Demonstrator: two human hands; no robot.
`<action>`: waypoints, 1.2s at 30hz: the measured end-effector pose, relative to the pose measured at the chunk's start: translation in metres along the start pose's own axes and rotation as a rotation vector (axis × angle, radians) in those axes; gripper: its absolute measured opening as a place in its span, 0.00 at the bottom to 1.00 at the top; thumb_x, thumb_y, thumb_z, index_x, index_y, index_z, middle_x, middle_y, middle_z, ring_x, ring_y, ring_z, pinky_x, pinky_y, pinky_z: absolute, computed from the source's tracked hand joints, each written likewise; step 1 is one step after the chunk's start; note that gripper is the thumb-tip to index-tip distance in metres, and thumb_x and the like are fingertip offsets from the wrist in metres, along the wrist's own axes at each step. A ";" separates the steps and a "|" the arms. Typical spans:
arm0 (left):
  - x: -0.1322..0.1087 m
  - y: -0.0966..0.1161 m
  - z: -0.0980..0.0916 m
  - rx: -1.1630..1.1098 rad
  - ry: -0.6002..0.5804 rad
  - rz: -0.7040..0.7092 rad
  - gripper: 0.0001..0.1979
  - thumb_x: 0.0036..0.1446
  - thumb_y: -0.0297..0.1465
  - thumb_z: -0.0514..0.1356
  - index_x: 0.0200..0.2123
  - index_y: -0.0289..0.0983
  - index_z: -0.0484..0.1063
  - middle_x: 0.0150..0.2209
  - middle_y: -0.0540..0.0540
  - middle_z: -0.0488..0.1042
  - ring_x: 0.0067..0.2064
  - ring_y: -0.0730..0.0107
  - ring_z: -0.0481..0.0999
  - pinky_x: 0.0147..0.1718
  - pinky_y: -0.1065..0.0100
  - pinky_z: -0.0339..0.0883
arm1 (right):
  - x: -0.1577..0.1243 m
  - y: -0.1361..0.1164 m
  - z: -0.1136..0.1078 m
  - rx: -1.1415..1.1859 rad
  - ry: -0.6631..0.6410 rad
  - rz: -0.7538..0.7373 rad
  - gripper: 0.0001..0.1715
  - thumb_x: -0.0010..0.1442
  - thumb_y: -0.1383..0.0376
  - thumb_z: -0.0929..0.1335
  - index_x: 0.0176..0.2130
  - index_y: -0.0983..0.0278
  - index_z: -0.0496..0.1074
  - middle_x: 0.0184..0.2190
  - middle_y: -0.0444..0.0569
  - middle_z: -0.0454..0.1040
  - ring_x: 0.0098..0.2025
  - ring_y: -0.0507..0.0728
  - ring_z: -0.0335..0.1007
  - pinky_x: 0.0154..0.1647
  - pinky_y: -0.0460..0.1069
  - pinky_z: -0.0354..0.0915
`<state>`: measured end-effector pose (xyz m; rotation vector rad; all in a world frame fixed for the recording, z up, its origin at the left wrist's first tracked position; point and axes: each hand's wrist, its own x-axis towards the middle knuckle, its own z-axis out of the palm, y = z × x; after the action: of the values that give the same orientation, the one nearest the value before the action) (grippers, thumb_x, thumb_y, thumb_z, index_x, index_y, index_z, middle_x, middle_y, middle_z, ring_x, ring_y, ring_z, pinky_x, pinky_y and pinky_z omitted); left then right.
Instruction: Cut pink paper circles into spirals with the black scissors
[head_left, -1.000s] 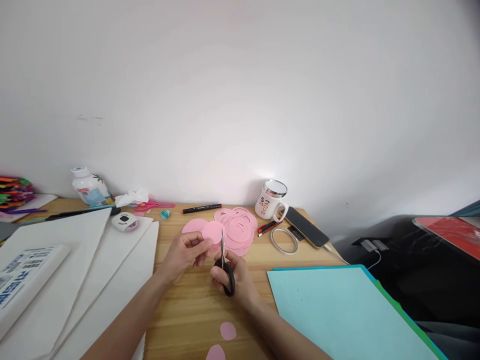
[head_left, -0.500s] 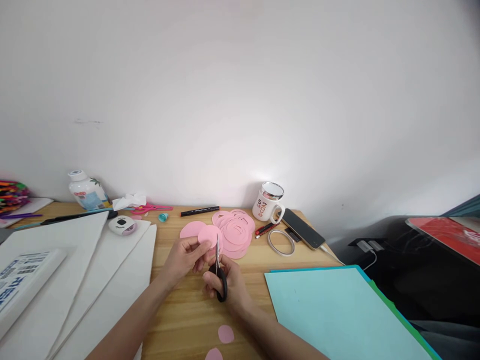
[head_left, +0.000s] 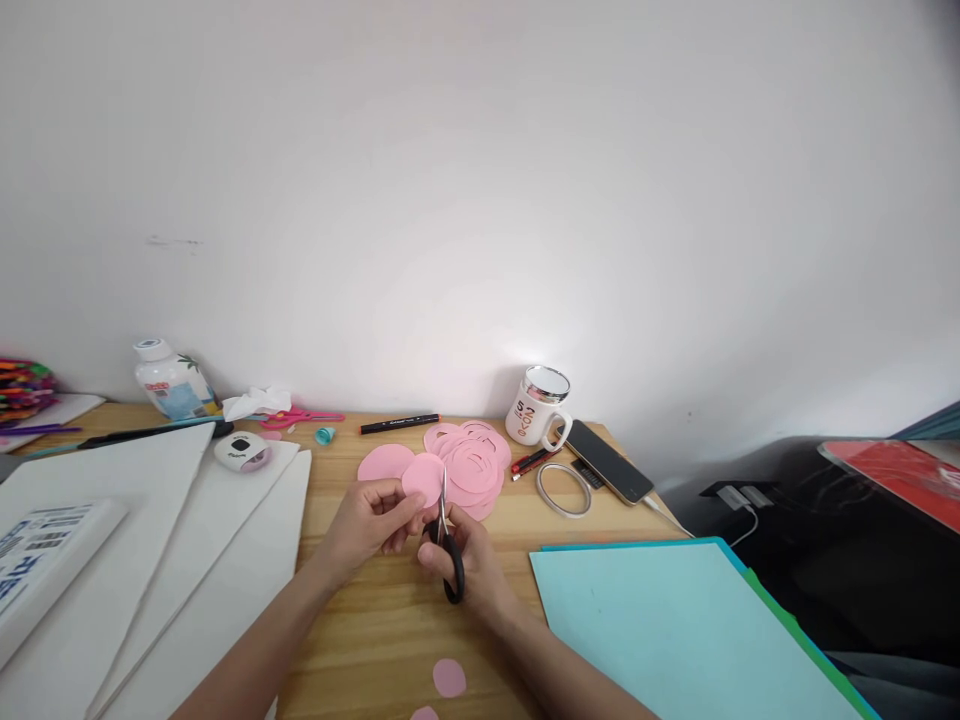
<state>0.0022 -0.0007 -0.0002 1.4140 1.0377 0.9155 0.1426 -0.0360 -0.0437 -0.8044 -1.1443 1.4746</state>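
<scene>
My left hand (head_left: pixel 373 517) pinches a round pink paper piece (head_left: pixel 423 478) between thumb and fingers. In my right hand (head_left: pixel 471 560) is a pair of black-handled scissors (head_left: pixel 453 568), its blades pointing away from me at the right edge of that piece. Behind both hands lies a heap of pink paper circles and rings (head_left: pixel 472 458), with a larger pink oval (head_left: pixel 384 462) at its left. Nearer to me, a small pink paper piece (head_left: pixel 449 678) rests on the wooden table (head_left: pixel 360 640), and part of another shows at the bottom edge.
White sheets (head_left: pixel 247 560) cover the left side, with a white correction-tape-like device (head_left: pixel 242 452) on them. Toward the wall stand a white bottle (head_left: pixel 177 382) and a mug (head_left: pixel 534 408). A phone (head_left: pixel 606 460), a ring-shaped tape roll (head_left: pixel 563 490) and light-blue sheets (head_left: pixel 675 630) lie right.
Both hands, the scissors and the held pink piece have shifted slightly to the right. The blades still meet the piece's right edge.
</scene>
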 end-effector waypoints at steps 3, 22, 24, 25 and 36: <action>0.000 0.000 0.000 0.001 -0.001 0.008 0.18 0.48 0.42 0.61 0.17 0.36 0.67 0.12 0.54 0.65 0.14 0.80 0.60 0.13 0.77 0.53 | -0.002 -0.003 -0.001 0.020 -0.022 0.013 0.28 0.40 0.50 0.75 0.33 0.62 0.64 0.19 0.37 0.60 0.19 0.48 0.54 0.20 0.44 0.50; 0.002 -0.006 -0.004 0.021 0.030 0.061 0.18 0.51 0.41 0.60 0.17 0.34 0.66 0.12 0.54 0.65 0.13 0.81 0.60 0.12 0.78 0.52 | -0.003 0.003 -0.002 0.023 0.016 0.048 0.24 0.43 0.53 0.74 0.29 0.63 0.62 0.13 0.34 0.63 0.12 0.45 0.54 0.12 0.40 0.49; 0.002 -0.007 -0.004 0.007 0.044 0.063 0.18 0.51 0.41 0.60 0.18 0.34 0.66 0.13 0.53 0.66 0.13 0.81 0.60 0.12 0.77 0.52 | -0.003 0.004 -0.003 0.023 0.013 0.053 0.24 0.43 0.53 0.75 0.29 0.63 0.62 0.12 0.34 0.63 0.11 0.45 0.55 0.11 0.40 0.50; 0.002 -0.006 -0.004 0.001 0.053 0.068 0.17 0.51 0.41 0.60 0.18 0.34 0.66 0.14 0.53 0.66 0.14 0.81 0.60 0.13 0.77 0.52 | -0.003 0.004 -0.003 0.024 0.012 0.056 0.24 0.42 0.53 0.75 0.29 0.63 0.62 0.12 0.34 0.63 0.11 0.45 0.55 0.11 0.40 0.50; -0.001 -0.005 0.003 0.033 -0.007 0.090 0.20 0.52 0.43 0.58 0.17 0.34 0.66 0.13 0.55 0.63 0.14 0.81 0.60 0.12 0.77 0.50 | -0.005 0.000 0.004 0.002 0.017 0.044 0.25 0.42 0.51 0.74 0.30 0.63 0.62 0.13 0.36 0.65 0.11 0.45 0.56 0.11 0.41 0.52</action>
<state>0.0044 -0.0021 -0.0052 1.5009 0.9939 0.9616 0.1399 -0.0418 -0.0432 -0.8440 -1.1186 1.5024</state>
